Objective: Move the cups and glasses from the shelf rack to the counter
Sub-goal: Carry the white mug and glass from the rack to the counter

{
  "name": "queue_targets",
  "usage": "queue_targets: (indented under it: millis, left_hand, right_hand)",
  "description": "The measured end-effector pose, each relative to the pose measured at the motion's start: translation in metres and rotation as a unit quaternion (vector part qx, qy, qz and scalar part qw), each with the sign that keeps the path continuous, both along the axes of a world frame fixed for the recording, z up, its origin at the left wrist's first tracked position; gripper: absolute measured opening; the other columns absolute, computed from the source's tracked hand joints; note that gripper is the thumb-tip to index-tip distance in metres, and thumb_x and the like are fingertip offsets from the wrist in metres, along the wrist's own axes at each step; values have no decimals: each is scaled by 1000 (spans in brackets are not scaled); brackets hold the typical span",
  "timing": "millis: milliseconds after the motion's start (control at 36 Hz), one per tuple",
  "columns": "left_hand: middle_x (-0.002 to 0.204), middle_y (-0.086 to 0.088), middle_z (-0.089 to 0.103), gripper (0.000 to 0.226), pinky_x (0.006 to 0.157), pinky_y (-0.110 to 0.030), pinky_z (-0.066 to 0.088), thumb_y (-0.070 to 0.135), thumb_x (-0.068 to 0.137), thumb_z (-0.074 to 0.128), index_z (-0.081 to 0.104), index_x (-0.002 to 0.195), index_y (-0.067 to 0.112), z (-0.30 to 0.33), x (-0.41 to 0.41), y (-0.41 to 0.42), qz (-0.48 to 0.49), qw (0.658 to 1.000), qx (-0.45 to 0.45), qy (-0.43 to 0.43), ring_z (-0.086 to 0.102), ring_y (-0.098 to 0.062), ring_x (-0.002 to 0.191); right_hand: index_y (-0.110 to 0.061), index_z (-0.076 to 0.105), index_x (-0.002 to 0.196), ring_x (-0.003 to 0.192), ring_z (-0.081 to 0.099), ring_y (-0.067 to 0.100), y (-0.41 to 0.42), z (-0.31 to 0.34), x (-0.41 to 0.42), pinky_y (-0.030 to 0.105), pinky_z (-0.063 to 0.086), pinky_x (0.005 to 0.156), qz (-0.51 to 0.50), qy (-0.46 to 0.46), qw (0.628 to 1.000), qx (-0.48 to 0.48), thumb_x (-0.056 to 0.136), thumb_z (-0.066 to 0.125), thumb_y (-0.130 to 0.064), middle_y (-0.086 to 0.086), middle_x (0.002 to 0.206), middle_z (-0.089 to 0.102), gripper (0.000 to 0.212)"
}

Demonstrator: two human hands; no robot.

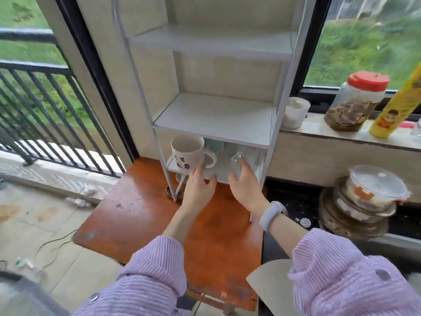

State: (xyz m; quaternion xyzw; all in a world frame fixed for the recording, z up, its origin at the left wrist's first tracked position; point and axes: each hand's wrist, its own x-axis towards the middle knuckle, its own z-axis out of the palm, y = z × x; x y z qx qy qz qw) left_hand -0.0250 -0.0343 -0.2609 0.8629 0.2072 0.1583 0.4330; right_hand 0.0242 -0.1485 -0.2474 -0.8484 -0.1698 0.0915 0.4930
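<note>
A white shelf rack stands on an orange table. On its lowest shelf sits a white mug with dark characters and a handle facing right. My left hand reaches up to the mug's lower right side, fingers apart, touching or nearly touching it. A clear glass stands tilted further right on the same shelf, and my right hand wraps its fingers around it. Pale green cups show dimly behind, under the shelf above.
The two upper shelves hold nothing. On the window ledge to the right stand a white cup, a red-lidded jar and a yellow can. Stacked lidded bowls sit on the dark counter at right. Railing at left.
</note>
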Motion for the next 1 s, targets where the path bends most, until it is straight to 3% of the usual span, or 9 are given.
queue_targets:
  millis: [56, 139, 278, 361, 528, 611, 722, 861, 1000]
  left_hand:
    - [144, -11, 42, 52, 96, -23, 31, 23, 92, 51, 35, 140, 10, -6, 15, 3, -12, 999, -29, -10, 42, -23, 130]
    - [139, -6, 48, 50, 86, -18, 32, 24, 91, 51, 37, 138, 14, -13, 31, 5, -31, 994, -102, -37, 53, -8, 106]
    - [113, 5, 59, 28, 102, -40, 41, 24, 90, 55, 50, 117, 23, -14, 49, 5, -17, 950, -303, -73, 51, -20, 116]
    - [104, 10, 60, 26, 95, -33, 43, 23, 89, 57, 54, 115, 24, -14, 55, 6, -10, 929, -358, -92, 55, -12, 107]
    - [90, 10, 61, 14, 61, 0, 41, 23, 89, 57, 54, 102, 19, -20, 45, 6, 0, 941, -312, -131, 57, 12, 77]
    - [86, 5, 60, 7, 68, -13, 45, 25, 90, 53, 55, 95, 21, -25, 32, 8, 15, 944, -295, -144, 58, 1, 79]
    - [70, 7, 48, 20, 67, -24, 42, 34, 93, 46, 53, 91, 16, -29, 12, 14, 40, 932, -324, -154, 48, -7, 67]
    - [54, 8, 37, 34, 50, -23, 32, 40, 94, 42, 49, 72, 15, -26, -12, 22, 70, 938, -310, -142, 36, 0, 44]
    - [46, 12, 33, 40, 50, -29, 26, 38, 93, 45, 39, 58, 18, -23, -43, 19, 40, 952, -277, -125, 30, -6, 46]
  right_hand:
    - [-18, 37, 133, 122, 41, 11, 7, -2, 6, 22, 28, 96, -19, 36, 998, 47, 93, 42, -18, 4, 138, 46, 40]
    - [-22, 42, 129, 117, 44, 8, 14, -6, 12, 22, 30, 94, -42, 77, 991, 103, 94, 44, -21, -3, 132, 49, 35]
    - [-41, 53, 98, 102, 49, 3, 20, -6, 20, 31, 38, 99, -70, 135, 973, 171, 93, 46, -25, -22, 106, 54, 18]
    - [-27, 60, 102, 99, 51, 8, 22, -2, 22, 39, 42, 100, -84, 179, 958, 208, 91, 49, -35, -3, 111, 61, 18]
    - [-23, 59, 80, 100, 55, 16, 19, -4, 13, 44, 44, 102, -127, 186, 938, 265, 91, 49, -24, -2, 93, 58, 15]
    - [-24, 54, 71, 93, 55, 17, 18, -9, 4, 47, 42, 103, -160, 184, 933, 266, 89, 48, -28, -1, 83, 55, 20]
    - [-23, 43, 56, 90, 57, 32, 14, -12, -11, 51, 43, 101, -197, 177, 935, 235, 88, 46, -39, 5, 74, 52, 36]
    - [-26, 45, 60, 63, 49, 6, 3, -16, -31, 34, 49, 84, -165, 146, 944, 245, 92, 43, -43, -13, 53, 45, 36]
    - [-25, 38, 51, 54, 36, 9, -19, -23, -60, 32, 40, 71, -146, 129, 954, 229, 94, 41, -35, -7, 52, 34, 45]
